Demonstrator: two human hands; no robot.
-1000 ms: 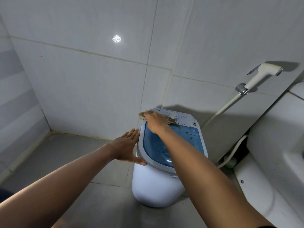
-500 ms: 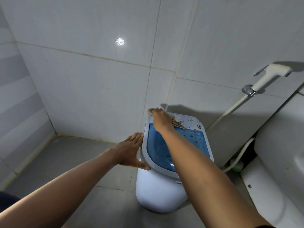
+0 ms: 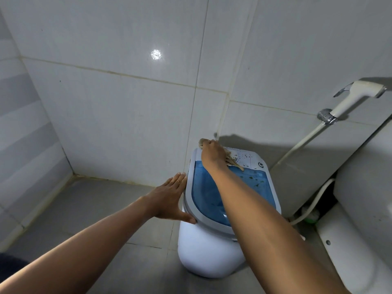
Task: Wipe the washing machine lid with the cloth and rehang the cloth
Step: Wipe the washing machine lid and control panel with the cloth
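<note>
Pressing the cloth [image 3: 232, 159] onto the lid's [image 3: 212, 194] far-left corner, the right hand [image 3: 212, 154] seems curled over it; unwiped blue stretches toward the body. Left hand [image 3: 169, 200], spread flat, braces the rim.

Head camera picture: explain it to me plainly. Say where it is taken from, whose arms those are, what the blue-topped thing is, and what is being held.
The picture comes from a wide-angle camera worn on a person's head, looking forward and down, so the two bare arms are the wearer's own. There is no robot. The white tub with the blue see-through lid is a small washing machine standing on a tiled bathroom floor. The right hand presses a beige cloth onto the far end of the lid, by the white control panel. The left hand lies open against the machine's left rim, apparently steadying it. Dark specks show on the blue lid. On the wall to the right hangs a hand sprayer with a hose.
</note>
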